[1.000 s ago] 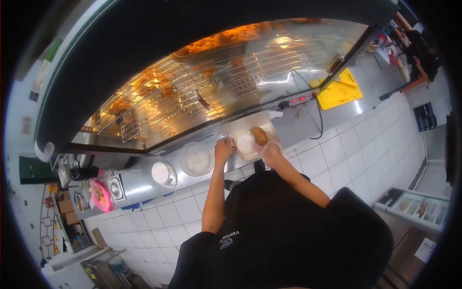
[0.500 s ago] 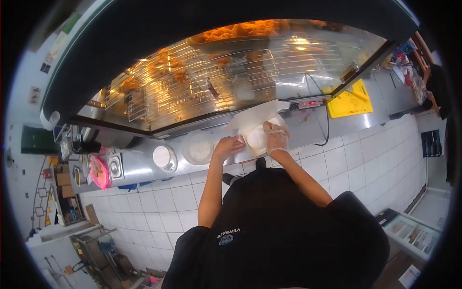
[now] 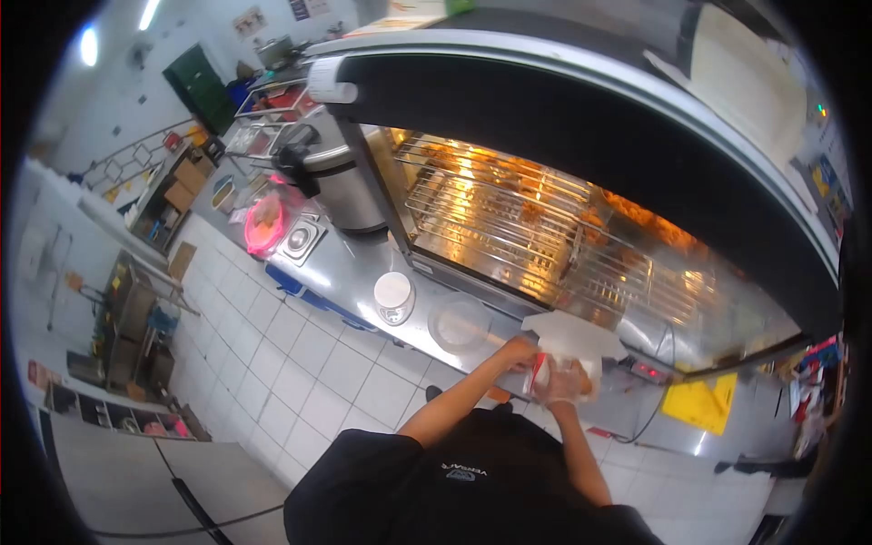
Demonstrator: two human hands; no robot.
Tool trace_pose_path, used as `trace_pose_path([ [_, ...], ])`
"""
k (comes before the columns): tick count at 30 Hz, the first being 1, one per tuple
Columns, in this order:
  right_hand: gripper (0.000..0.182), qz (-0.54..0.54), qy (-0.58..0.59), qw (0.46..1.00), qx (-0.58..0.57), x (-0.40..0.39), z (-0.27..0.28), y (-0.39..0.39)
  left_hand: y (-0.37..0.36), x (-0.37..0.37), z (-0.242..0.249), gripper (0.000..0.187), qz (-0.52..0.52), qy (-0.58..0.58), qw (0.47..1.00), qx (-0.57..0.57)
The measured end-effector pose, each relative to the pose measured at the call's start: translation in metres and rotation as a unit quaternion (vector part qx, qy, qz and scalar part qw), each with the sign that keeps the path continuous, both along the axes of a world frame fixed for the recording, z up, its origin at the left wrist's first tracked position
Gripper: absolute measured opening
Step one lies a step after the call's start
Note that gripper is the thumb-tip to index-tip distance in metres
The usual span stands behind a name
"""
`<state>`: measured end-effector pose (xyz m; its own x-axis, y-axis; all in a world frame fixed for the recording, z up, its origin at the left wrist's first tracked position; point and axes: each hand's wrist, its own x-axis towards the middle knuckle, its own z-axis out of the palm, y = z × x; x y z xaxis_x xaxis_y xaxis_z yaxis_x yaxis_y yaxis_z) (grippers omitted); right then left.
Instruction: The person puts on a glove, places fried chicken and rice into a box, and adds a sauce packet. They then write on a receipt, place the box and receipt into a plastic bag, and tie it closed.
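An open white takeaway box (image 3: 574, 334) stands on the steel counter with its lid folded back toward the glass cabinet. My bare left hand (image 3: 518, 352) is at the box's left side, fingers closed on a small red-and-white packet (image 3: 540, 368). My right hand (image 3: 563, 385), in a clear plastic glove, reaches over the front of the box. Its fingers are blurred, and they partly hide what lies inside.
A lit glass cabinet (image 3: 509, 227) with wire racks of fried food rises behind the counter. Left of the box are a clear round container (image 3: 459, 325) and a white-topped scale (image 3: 393, 292). A pink basket (image 3: 264, 227) sits farther left, a yellow board (image 3: 698, 402) to the right.
My view has swung to the left, showing more of the kitchen there. The red-and-white packet shows more clearly between my hands. My right hand has shifted toward the front of the box.
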<state>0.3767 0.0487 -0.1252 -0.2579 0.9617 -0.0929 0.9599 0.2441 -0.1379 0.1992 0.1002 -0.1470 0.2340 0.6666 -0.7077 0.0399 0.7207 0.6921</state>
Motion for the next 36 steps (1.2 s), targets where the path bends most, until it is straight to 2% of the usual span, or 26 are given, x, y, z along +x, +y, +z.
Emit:
trace_pose_path([
  [3, 0.068, -0.011, 0.027, 1.0, 0.004, -0.002, -0.007, -0.002, -0.005, 0.009, -0.008, 0.046, -0.056, 0.156, 0.982, 0.086],
  [5, 0.069, -0.037, 0.031, 0.999, -0.01, -0.01, 0.006, -0.005, -0.008, 0.02, -0.026, 0.047, -0.185, 0.319, 0.891, 0.266],
  [8, 0.071, -0.028, 0.014, 0.999, -0.032, -0.01, -0.004, 0.004, -0.019, 0.029, -0.024, 0.047, -0.14, 0.3, 0.926, 0.179],
  [9, 0.072, -0.019, 0.004, 0.999, -0.042, -0.006, -0.009, 0.003, -0.024, 0.032, -0.039, 0.047, -0.14, 0.298, 0.922, 0.204],
  [11, 0.062, -0.004, 0.035, 0.999, -0.023, 0.013, 0.002, -0.008, -0.023, 0.029, -0.076, 0.047, -0.141, 0.294, 0.91, 0.254],
  [13, 0.053, 0.015, 0.07, 0.997, 0.006, 0.023, 0.035, -0.004, -0.028, -0.008, -0.008, 0.046, -0.139, 0.227, 0.935, 0.235],
  [14, 0.047, -0.135, 0.116, 0.983, -0.037, 0.021, 0.056, 0.002, -0.027, -0.029, 0.022, 0.045, -0.138, 0.192, 0.942, 0.238],
  [15, 0.041, -0.284, 0.158, 0.942, -0.083, 0.02, 0.07, 0.004, -0.026, -0.056, 0.065, 0.041, -0.044, 0.169, 0.934, 0.313],
  [16, 0.035, -0.276, 0.143, 0.95, 0.012, 0.039, 0.054, -0.003, -0.024, -0.082, 0.123, 0.035, 0.089, 0.115, 0.926, 0.348],
  [17, 0.03, -0.264, 0.129, 0.95, 0.105, 0.057, 0.039, -0.011, -0.022, -0.107, 0.181, 0.029, 0.207, 0.06, 0.894, 0.393],
  [18, 0.028, -0.252, 0.145, 0.949, 0.118, 0.063, 0.037, -0.018, -0.012, -0.139, 0.24, 0.027, 0.257, 0.226, 0.828, 0.444],
  [19, 0.027, -0.238, 0.161, 0.948, 0.135, 0.064, 0.045, -0.018, -0.002, -0.161, 0.288, 0.029, 0.376, 0.305, 0.736, 0.473],
  [20, 0.027, -0.227, 0.176, 0.946, 0.152, 0.065, 0.055, -0.015, 0.008, -0.186, 0.332, 0.04, 0.438, 0.254, 0.641, 0.577],
  [21, 0.024, -0.189, 0.172, 0.961, 0.108, 0.054, 0.075, -0.002, 0.02, -0.22, 0.358, 0.05, 0.442, 0.333, 0.569, 0.607],
  [22, 0.021, -0.208, 0.185, 0.957, 0.085, 0.027, 0.114, 0.011, 0.027, -0.229, 0.396, 0.056, 0.506, 0.294, 0.54, 0.605],
  [23, 0.024, -0.142, 0.365, 0.911, 0.132, -0.007, 0.161, 0.014, 0.041, -0.244, 0.414, 0.061, 0.514, 0.312, 0.462, 0.652],
  [24, 0.027, -0.022, 0.27, 0.917, 0.294, -0.017, 0.148, 0.032, 0.06, -0.268, 0.423, 0.059, 0.49, 0.325, 0.474, 0.656],
  [25, 0.027, -0.056, 0.36, 0.904, 0.224, -0.039, 0.173, 0.051, 0.072, -0.284, 0.428, 0.057, 0.464, 0.338, 0.48, 0.663],
  [26, 0.028, -0.087, 0.451, 0.874, 0.159, -0.062, 0.194, 0.063, 0.072, -0.287, 0.428, 0.055, 0.439, 0.308, 0.525, 0.66],
  [28, 0.029, -0.119, 0.43, 0.864, 0.234, -0.088, 0.187, 0.07, 0.071, -0.292, 0.437, 0.05, 0.386, 0.248, 0.598, 0.657],
  [29, 0.029, -0.129, 0.417, 0.858, 0.271, -0.103, 0.187, 0.077, 0.066, -0.291, 0.441, 0.045, 0.376, 0.237, 0.614, 0.652],
  [30, 0.032, -0.159, 0.402, 0.872, 0.23, -0.122, 0.205, 0.071, 0.056, -0.286, 0.438, 0.041, 0.368, 0.227, 0.633, 0.642],
  [31, 0.032, -0.168, 0.399, 0.865, 0.255, -0.13, 0.202, 0.072, 0.042, -0.28, 0.432, 0.037, 0.36, 0.221, 0.655, 0.627],
  [33, 0.032, -0.186, 0.397, 0.847, 0.302, -0.15, 0.194, 0.075, 0.014, -0.252, 0.421, 0.027, 0.355, 0.104, 0.655, 0.659],
  [35, 0.037, -0.117, 0.401, 0.868, 0.268, -0.164, 0.191, 0.074, -0.003, -0.232, 0.402, 0.026, 0.339, 0.014, 0.665, 0.666],
  [36, 0.04, -0.087, 0.398, 0.878, 0.251, -0.165, 0.191, 0.074, -0.004, -0.233, 0.39, 0.029, 0.295, 0.031, 0.687, 0.663],
])
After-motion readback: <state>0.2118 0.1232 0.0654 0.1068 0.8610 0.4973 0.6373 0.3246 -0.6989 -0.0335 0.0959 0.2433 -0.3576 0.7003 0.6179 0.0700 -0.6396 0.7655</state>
